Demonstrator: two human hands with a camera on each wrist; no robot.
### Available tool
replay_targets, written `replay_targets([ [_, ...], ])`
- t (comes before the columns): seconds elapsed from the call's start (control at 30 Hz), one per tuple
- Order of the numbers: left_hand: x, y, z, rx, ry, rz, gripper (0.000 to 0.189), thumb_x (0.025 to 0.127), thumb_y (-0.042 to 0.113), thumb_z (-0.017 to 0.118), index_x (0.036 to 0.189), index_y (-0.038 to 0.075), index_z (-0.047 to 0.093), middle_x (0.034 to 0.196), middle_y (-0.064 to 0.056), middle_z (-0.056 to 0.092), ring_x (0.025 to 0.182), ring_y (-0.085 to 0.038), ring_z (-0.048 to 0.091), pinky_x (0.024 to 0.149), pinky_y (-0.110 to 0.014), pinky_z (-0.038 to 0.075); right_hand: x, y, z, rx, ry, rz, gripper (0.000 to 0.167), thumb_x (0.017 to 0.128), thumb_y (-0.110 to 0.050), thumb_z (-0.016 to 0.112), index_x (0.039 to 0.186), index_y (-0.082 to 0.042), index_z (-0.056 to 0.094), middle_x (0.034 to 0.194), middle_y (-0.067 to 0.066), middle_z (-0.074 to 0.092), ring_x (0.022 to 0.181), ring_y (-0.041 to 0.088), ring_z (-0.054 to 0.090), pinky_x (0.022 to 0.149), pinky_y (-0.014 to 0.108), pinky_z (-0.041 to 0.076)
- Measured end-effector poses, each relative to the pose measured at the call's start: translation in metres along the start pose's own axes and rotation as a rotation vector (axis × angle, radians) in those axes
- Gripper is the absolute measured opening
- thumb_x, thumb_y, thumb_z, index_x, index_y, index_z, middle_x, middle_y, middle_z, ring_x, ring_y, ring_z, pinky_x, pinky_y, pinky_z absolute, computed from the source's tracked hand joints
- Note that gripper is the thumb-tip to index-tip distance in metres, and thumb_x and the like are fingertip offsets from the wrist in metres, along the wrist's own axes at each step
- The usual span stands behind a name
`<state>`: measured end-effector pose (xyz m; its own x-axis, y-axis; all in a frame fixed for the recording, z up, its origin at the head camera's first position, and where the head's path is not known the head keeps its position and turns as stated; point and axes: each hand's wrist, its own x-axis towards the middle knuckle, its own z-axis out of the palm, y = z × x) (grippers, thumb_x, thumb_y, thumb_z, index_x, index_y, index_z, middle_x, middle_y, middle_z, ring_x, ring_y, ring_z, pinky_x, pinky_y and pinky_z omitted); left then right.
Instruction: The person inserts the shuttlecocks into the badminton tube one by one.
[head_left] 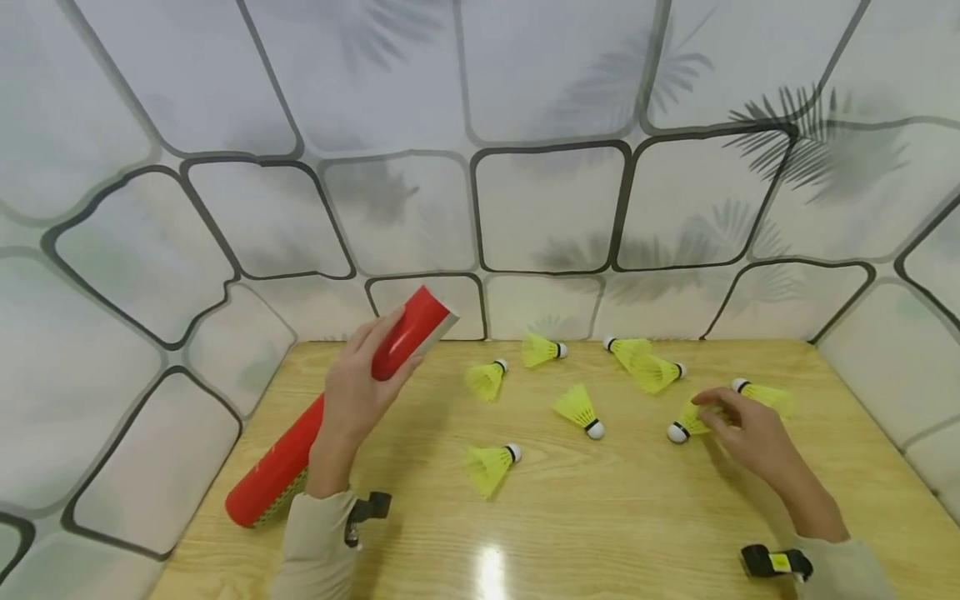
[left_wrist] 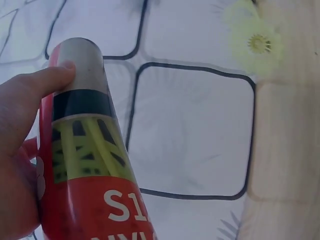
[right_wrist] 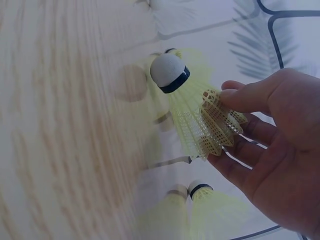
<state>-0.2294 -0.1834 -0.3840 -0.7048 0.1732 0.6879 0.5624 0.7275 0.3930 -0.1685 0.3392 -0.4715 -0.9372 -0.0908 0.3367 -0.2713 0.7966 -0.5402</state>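
The glossy, light wood-grain bench (head_left: 600, 517) carries scattered white-tipped yellow shuttlecocks (head_left: 577, 407), two of them close together near its back edge.

"What's the left hand (left_wrist: 14, 150) holding?"
"A red tube (left_wrist: 95, 145). The thumb (left_wrist: 52, 79) is on the grey part."
"What's under the grey?"
"A dark band, then yellow-green with black marks, then red with white letters."
"And around it?"
"A white wall (left_wrist: 192, 130) with black lines, a pale wood surface (left_wrist: 287, 150) and a blurry yellow shuttlecock (left_wrist: 257, 45) up high."
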Motion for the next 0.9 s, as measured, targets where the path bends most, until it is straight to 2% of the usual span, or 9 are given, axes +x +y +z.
replay_targets([
  [0.07,0.002,0.005,-0.004,-0.042,0.013,0.021,0.070,0.086,0.026,0.086,0.149,0.022,0.055,0.138,-0.008,0.060,0.110,-0.030,0.062,0.079,-0.051,0.059,-0.001,0.000,-0.002,0.009,0.008,-0.008,0.016,0.098,-0.006,0.070,0.113,-0.008,0.072,0.103,0.008,0.073,0.087,0.002,0.064,0.071,0.019,0.052],
  [0.17,0.006,0.011,-0.008,-0.093,0.031,0.051,0.071,0.085,0.021,0.086,0.148,0.019,0.055,0.139,-0.008,0.060,0.116,-0.029,0.060,0.084,-0.051,0.056,-0.001,-0.002,-0.005,0.029,0.020,-0.022,0.017,0.097,-0.004,0.069,0.114,-0.007,0.071,0.100,0.008,0.072,0.086,-0.007,0.060,0.069,0.015,0.051],
  [0.4,0.009,0.027,-0.013,-0.232,0.059,0.055,0.068,0.084,0.010,0.085,0.146,0.016,0.057,0.141,-0.007,0.059,0.120,-0.026,0.058,0.087,-0.051,0.056,-0.002,-0.008,-0.008,0.049,0.052,-0.054,0.020,0.095,0.003,0.069,0.113,-0.004,0.071,0.096,0.007,0.072,0.084,-0.009,0.059,0.073,0.005,0.046],
  [0.57,0.009,0.036,-0.015,-0.298,0.089,0.090,0.066,0.083,0.007,0.085,0.144,0.014,0.060,0.139,-0.007,0.059,0.120,-0.024,0.058,0.086,-0.051,0.057,-0.001,-0.014,-0.009,0.059,0.071,-0.072,0.021,0.094,0.006,0.068,0.112,-0.004,0.071,0.095,0.007,0.072,0.083,-0.009,0.060,0.074,0.004,0.045],
  [0.7,0.009,0.042,-0.017,-0.344,0.084,0.118,0.065,0.083,0.005,0.084,0.142,0.012,0.060,0.137,-0.007,0.062,0.116,-0.024,0.061,0.083,-0.048,0.056,0.001,-0.019,-0.011,0.068,0.087,-0.073,0.022,0.094,0.005,0.069,0.114,-0.005,0.071,0.097,0.009,0.072,0.085,-0.012,0.058,0.075,0.003,0.045],
  [0.9,0.005,0.051,-0.018,-0.427,0.053,0.083,0.064,0.083,0.003,0.084,0.141,0.013,0.060,0.134,-0.005,0.064,0.108,-0.022,0.062,0.078,-0.037,0.058,0.005,-0.033,-0.012,0.115,0.142,-0.102,0.026,0.090,0.007,0.074,0.112,-0.006,0.072,0.095,0.009,0.073,0.086,-0.014,0.059,0.074,0.004,0.046],
])
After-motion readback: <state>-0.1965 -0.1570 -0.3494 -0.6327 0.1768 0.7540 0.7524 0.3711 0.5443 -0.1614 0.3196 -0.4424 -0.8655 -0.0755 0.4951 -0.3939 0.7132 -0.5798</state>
